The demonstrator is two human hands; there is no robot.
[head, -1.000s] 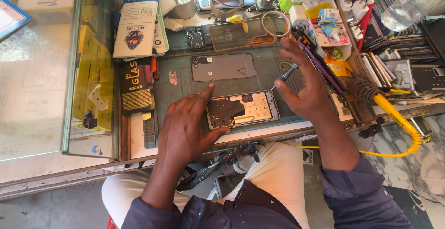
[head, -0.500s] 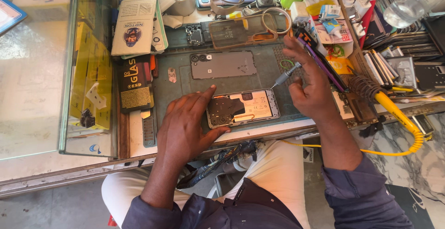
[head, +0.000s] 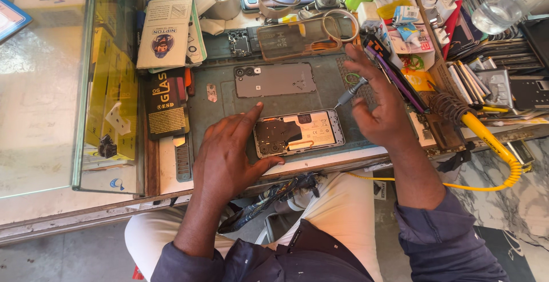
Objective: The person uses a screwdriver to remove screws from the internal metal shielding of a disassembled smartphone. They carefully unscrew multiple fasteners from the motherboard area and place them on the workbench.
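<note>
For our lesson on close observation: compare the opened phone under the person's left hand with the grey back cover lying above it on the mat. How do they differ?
The opened phone shows its insides, a pale battery and dark board; the grey back cover shows a plain outer face with camera holes. The left hand steadies the phone; the cover lies untouched. The phone sits slightly tilted; the cover lies nearly square. Both lie flat on the green mat, alike in shape.

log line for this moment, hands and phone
left hand: steadies opened phone | right hand: holds screwdriver, tip at phone's corner | back cover: lies apart

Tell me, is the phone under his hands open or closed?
Open: the phone shows its bare insides, and its back cover lies apart above it.
</note>
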